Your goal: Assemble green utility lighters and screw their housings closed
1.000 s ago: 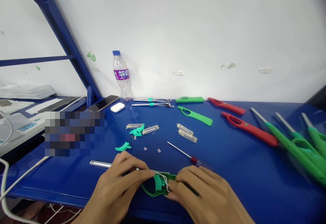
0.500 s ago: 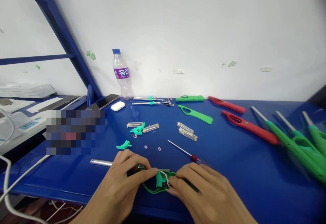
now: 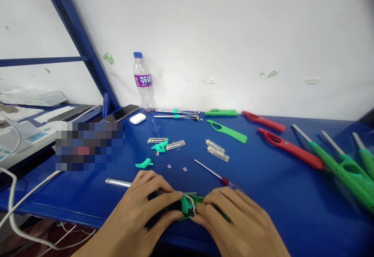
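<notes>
Near the blue table's front edge lies an opened green gas lighter [image 3: 187,206], its metal tube [image 3: 117,182] sticking out to the left. My left hand [image 3: 152,200] grips the lighter's left part, thumb and index finger closing from both sides beside the teal trigger [image 3: 185,204]. White wire [image 3: 191,201] loops across the open shell between my hands. My right hand [image 3: 230,214] pinches at the shell's right part, by the wire end; its fingertips hide what they touch there. A screwdriver [image 3: 222,179] with a red and clear handle lies just beyond my right hand.
Beyond my hands lie clear fuel tanks [image 3: 217,153], a loose teal trigger [image 3: 144,163] and small metal bits [image 3: 185,169]. Metal tubes [image 3: 166,116], green shells [image 3: 228,131], red shells [image 3: 292,149] and whole green lighters [image 3: 341,175] lie farther out. A bottle [image 3: 143,83] stands by the wall.
My left thumb has come in along the lighter's near side, covering the guard loop that showed before. My right hand stays at the shell's right part. The view has shifted slightly.
</notes>
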Tool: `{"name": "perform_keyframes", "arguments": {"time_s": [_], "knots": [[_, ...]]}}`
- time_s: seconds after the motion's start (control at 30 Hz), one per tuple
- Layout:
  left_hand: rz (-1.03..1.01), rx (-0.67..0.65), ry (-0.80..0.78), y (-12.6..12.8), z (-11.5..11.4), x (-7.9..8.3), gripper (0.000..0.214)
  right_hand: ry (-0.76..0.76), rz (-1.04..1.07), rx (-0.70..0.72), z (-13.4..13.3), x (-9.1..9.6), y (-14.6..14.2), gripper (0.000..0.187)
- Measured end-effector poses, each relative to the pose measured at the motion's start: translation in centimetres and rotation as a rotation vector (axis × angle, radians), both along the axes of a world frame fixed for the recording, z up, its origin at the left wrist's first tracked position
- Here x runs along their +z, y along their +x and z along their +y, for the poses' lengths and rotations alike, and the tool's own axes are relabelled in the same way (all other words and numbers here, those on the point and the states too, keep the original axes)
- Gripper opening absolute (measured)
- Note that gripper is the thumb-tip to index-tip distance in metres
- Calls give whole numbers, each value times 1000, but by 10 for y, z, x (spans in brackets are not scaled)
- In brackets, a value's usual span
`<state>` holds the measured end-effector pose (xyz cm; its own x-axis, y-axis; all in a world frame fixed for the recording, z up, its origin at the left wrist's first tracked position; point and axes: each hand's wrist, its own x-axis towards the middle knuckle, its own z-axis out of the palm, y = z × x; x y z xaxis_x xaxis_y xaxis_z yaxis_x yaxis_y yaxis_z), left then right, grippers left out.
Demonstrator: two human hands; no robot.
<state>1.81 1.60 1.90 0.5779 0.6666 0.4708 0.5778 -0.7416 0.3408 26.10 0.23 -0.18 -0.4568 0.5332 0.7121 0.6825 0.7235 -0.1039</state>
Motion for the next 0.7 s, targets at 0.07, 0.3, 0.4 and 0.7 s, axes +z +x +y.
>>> {"name": "perform_keyframes", "arguments": {"time_s": [0.07,0.3,0.4,0.7], "knots": [[-1,1,-11,0,0,1,30,-2,-4,-44,-3,-1,-3,31],[81,13,-13,-4,-3,-1,40,-44,27,-52,-9,-3,-9,24],[96,12,5,-4,-4,-1,37,-12,39,-49,-8,-3,-9,23],[23,-38,56,2,-4,1,19,-129,73,-27,-5,-9,-8,32]]}}
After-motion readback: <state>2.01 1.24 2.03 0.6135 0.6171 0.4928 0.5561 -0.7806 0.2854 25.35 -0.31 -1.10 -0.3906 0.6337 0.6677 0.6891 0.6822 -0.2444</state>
